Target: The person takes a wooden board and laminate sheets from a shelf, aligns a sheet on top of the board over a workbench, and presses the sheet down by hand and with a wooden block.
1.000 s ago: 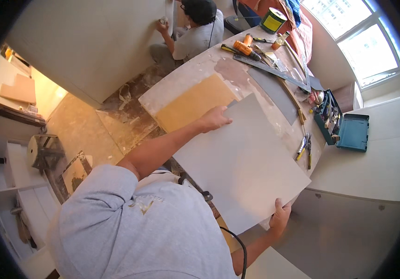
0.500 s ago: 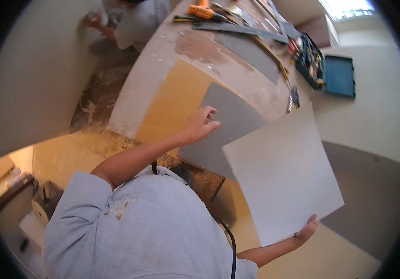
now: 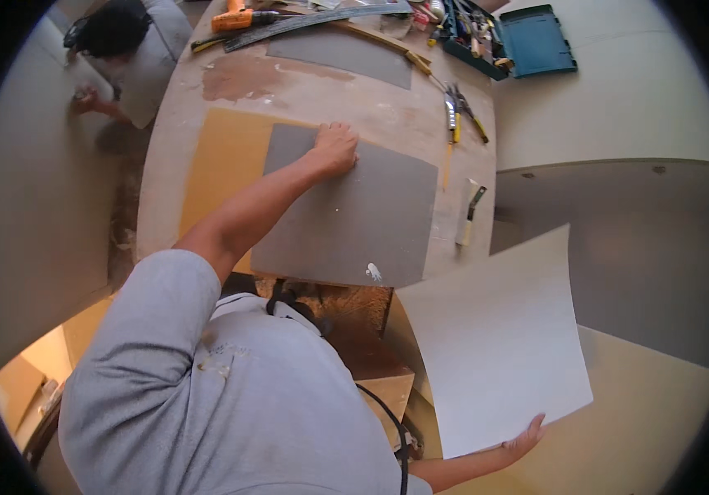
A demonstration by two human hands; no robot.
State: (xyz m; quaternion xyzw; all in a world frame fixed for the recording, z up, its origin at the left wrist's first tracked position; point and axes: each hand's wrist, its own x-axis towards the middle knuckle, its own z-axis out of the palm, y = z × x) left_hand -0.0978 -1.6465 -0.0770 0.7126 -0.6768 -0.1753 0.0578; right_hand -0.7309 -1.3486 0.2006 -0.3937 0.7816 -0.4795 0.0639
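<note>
The right grip point(image 3: 526, 440) holds the white rectangular sheet point(image 3: 503, 346) at its lower edge; most of it extends beyond, toward the surface point(image 3: 391, 114). The left grip point(image 3: 336, 150) sits over the upper edge of the grey sheet point(image 3: 354, 214); whether it pinches, I cannot tell.

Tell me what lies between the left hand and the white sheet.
In the head view, part of a grey sheet lies between the left hand and the white sheet.
</note>
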